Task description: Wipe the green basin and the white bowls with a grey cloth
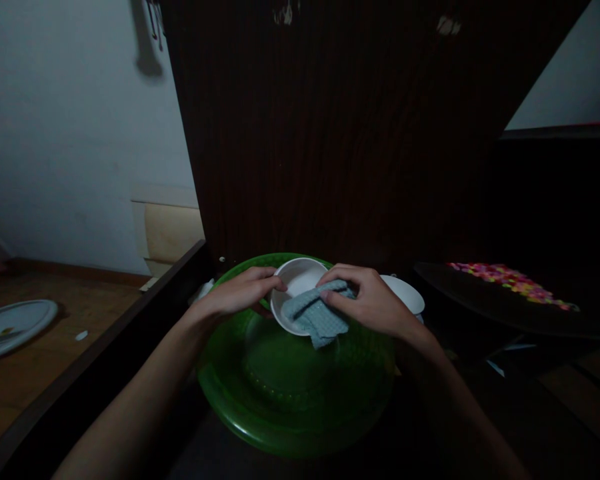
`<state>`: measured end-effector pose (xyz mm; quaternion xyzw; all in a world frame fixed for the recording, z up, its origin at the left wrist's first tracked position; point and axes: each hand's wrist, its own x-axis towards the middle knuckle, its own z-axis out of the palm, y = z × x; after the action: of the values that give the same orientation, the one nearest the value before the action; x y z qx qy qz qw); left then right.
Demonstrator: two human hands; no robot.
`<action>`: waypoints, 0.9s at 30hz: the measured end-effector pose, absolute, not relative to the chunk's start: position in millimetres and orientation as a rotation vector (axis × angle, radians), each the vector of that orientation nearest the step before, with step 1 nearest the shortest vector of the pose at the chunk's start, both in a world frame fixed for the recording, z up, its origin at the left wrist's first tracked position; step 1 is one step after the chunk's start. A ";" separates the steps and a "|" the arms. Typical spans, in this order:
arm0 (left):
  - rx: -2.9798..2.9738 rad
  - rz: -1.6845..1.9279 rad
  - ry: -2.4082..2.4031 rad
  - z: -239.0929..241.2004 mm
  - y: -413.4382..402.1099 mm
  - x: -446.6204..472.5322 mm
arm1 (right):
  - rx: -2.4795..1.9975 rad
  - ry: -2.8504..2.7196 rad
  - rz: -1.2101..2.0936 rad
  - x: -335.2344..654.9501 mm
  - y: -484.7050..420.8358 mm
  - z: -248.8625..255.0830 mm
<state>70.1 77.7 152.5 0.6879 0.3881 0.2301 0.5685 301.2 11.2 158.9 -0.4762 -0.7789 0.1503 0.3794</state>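
My left hand (243, 293) grips the left rim of a small white bowl (300, 277), fingers curled over its edge. My right hand (373, 301) pinches a pale blue-grey cloth (315, 319) and presses it against the bowl's right and lower rim. Part of the cloth hangs down below the bowl. Both hands hold the bowl above a large green plastic basin (290, 393).
Behind my right hand lie white plates (407, 295). To the right, a dark tray (490, 303) carries small colourful pieces (513, 280). A dark wooden panel (340, 133) rises behind. On the wooden floor at left sits a round white lid (13, 327).
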 end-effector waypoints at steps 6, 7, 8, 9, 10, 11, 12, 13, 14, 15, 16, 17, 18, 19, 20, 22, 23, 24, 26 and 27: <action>1.638 0.532 0.921 154.6 76.4 69.6 | -1.258 -1.918 0.492 303.2 12.9 159.4; 1.642 0.535 0.919 154.6 76.5 69.5 | -1.266 -1.914 0.499 304.0 13.9 158.5; 1.645 0.535 0.919 154.6 76.6 69.3 | -1.272 -1.907 0.505 304.9 14.9 157.7; 1.647 0.535 0.921 154.6 76.7 69.2 | -1.275 -1.897 0.513 305.8 15.6 157.0; 1.648 0.536 0.926 154.7 76.9 69.1 | -1.274 -1.884 0.523 306.7 16.1 156.6; 1.648 0.535 0.933 154.8 77.0 69.1 | -1.272 -1.870 0.531 307.6 16.1 156.6; 1.648 0.534 0.941 155.0 77.1 69.0 | -1.269 -1.856 0.530 308.5 15.7 157.0; 1.646 0.535 0.948 155.2 77.2 69.0 | -1.265 -1.841 0.517 309.5 14.9 157.9; 1.644 0.539 0.953 155.4 77.3 68.9 | -1.261 -1.824 0.494 310.4 13.5 159.3; 1.642 0.540 0.955 155.4 77.5 68.9 | -1.255 -1.809 0.470 311.2 11.7 161.1; 1.642 0.540 0.956 155.2 77.8 68.8 | -1.243 -1.791 0.448 312.1 9.7 163.2; 1.643 0.539 0.955 154.9 78.1 68.6 | -1.225 -1.773 0.436 312.8 7.4 165.4; 1.646 0.538 0.953 154.5 78.5 68.5 | -1.201 -1.758 0.441 313.3 5.2 167.6; 1.649 0.535 0.952 154.0 78.8 68.3 | -1.169 -1.744 0.464 313.7 3.1 169.6; 1.651 0.532 0.951 153.6 79.2 68.2 | -1.129 -1.730 0.503 314.0 1.4 171.2; 1.648 0.531 0.949 153.3 79.5 67.9 | -1.064 -1.689 0.584 313.8 -0.9 173.1; 1.646 0.531 0.949 153.4 79.5 67.8 | -1.050 -1.667 0.610 313.4 -1.5 173.4; 1.647 0.532 0.951 153.7 79.4 67.7 | -1.047 -1.649 0.624 312.8 -2.0 173.3; 1.652 0.533 0.957 154.7 79.0 67.5 | -1.066 -1.643 0.615 311.1 -2.7 172.7; 1.654 0.531 0.961 155.2 78.8 67.4 | -1.078 -1.654 0.592 310.1 -3.2 172.4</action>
<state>67.4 78.8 155.2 0.6978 0.4054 0.2241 0.5463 310.1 -3.2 172.4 -0.4487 -0.6881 0.2465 0.5143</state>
